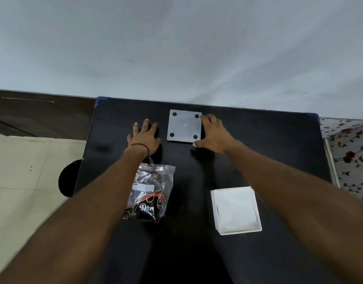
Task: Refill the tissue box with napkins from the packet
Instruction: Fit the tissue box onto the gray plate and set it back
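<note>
A white square tissue box (235, 210) stands open at the near right of the black table (268, 140), with white napkins visible inside. A crinkled clear and black packet (152, 191) lies at the near left, partly under my left forearm. At the far middle lies a flat grey square panel (184, 126) with a black dot at each corner. My right hand (213, 134) rests at the panel's right edge, fingers spread, thumb at its near right corner. My left hand (144, 136) lies flat on the table to the left of the panel, holding nothing.
The table's far edge meets a pale wall (176, 48). Pale floor tiles (22, 171) and a dark round object (69, 178) are to the left. A floral cloth (352, 152) lies past the table's right edge.
</note>
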